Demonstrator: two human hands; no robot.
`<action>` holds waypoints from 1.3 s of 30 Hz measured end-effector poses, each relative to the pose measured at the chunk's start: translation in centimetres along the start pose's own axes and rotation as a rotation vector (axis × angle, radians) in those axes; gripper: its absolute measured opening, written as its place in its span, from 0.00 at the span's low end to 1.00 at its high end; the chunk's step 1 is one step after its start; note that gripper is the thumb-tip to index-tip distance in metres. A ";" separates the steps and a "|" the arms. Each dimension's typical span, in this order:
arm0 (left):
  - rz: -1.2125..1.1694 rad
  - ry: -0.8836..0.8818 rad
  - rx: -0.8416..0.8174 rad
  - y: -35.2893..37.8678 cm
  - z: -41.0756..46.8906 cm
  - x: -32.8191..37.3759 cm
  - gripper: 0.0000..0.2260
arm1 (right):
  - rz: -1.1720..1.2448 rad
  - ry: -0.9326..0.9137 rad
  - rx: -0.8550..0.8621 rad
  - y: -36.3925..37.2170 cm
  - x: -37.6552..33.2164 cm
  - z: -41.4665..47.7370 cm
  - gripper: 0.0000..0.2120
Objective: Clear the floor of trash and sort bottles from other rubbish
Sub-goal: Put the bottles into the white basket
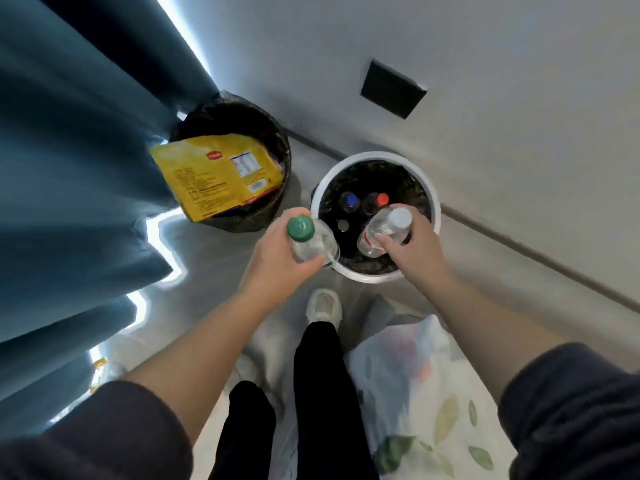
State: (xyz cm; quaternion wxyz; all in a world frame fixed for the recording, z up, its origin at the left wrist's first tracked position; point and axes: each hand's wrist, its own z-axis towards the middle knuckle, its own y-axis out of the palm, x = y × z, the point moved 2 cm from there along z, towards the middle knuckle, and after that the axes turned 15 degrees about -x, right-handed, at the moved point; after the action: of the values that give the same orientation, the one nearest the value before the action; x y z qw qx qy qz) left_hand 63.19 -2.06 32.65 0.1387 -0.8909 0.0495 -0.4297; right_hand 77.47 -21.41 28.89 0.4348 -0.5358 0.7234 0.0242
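- Head view: white bin (435,211) holds bottles (350,201); black bin (265,211) beside it, yellow packet (214,174) on top.
- Left hand (277,259) grips green-capped bottle (313,242) at white bin's left rim.
- Right hand (414,252) grips white-capped bottle (379,230) over its opening.

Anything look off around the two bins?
One thing: the yellow packet sticks out over the rim of the dark bin, tilted, not fully in. The white bin shows only bottles. Left hand grips a green-capped bottle, right hand a white-capped bottle.

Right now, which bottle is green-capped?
The bottle in the left hand; the right hand holds a white-capped one; blue-capped and red-capped ones sit in the white bin.
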 end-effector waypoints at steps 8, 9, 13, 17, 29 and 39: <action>0.098 0.116 -0.104 0.8 6.6 1.2 0.28 | -0.080 0.022 -0.139 4.0 6.9 4.8 0.24; 0.099 0.142 -0.115 1.1 7.4 1.4 0.27 | -0.116 0.013 -0.165 4.6 7.8 5.3 0.23; 0.067 0.194 -0.110 1.8 9.6 1.3 0.27 | -0.266 0.029 -0.280 5.9 9.9 6.7 0.25; 0.084 0.176 -0.129 2.9 11.3 0.2 0.26 | -0.494 0.176 -0.487 6.1 10.7 8.0 0.21; 0.420 0.178 -0.255 9.3 16.8 -1.6 0.25 | -0.591 0.132 -0.506 2.5 10.9 7.6 0.20; 0.603 0.029 -0.305 12.2 21.0 -6.6 0.24 | -0.640 0.053 -0.353 2.6 11.9 8.5 0.14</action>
State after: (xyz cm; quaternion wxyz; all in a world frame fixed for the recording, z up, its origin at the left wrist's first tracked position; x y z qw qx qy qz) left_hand 75.78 -8.04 11.69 0.1241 -0.8404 0.3762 -0.3698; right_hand 79.92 -25.03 14.71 0.3025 -0.8022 0.5147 -0.0025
